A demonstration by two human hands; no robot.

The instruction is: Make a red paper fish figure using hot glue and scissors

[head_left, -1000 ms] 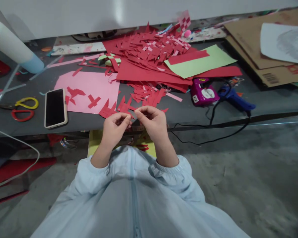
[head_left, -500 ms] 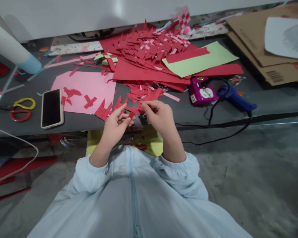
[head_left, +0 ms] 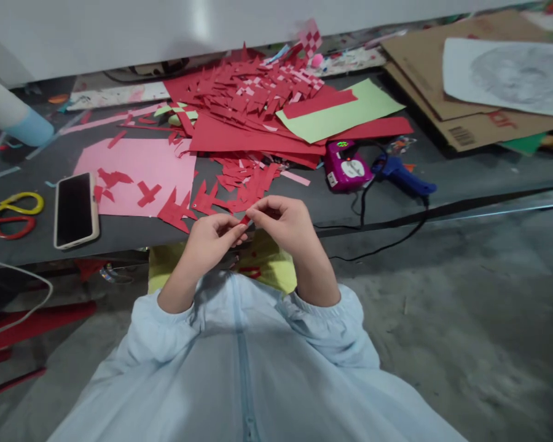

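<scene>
A small red paper piece (head_left: 246, 219) is pinched between my two hands at the table's front edge. My left hand (head_left: 213, 239) grips its lower left side between thumb and fingers. On its upper right side, the thumb and fingertips of my right hand (head_left: 283, 224) are closed; the two hands nearly touch. Folded red paper scraps (head_left: 253, 184) lie just beyond my hands. Farther back rises a heap of cut red paper strips (head_left: 244, 92). To the left, a pink sheet (head_left: 138, 156) carries several red pieces.
At left are a phone (head_left: 76, 210), scissors (head_left: 21, 215) and a white-and-blue bottle (head_left: 16, 116). A green sheet (head_left: 336, 123), a purple box (head_left: 345, 169), a blue glue gun (head_left: 405, 178) with black cables and cardboard (head_left: 424, 80) lie to the right.
My right hand has come down to my left, and its fingertips now meet the red piece. The camera view has turned right, so the table items appear farther left.
</scene>
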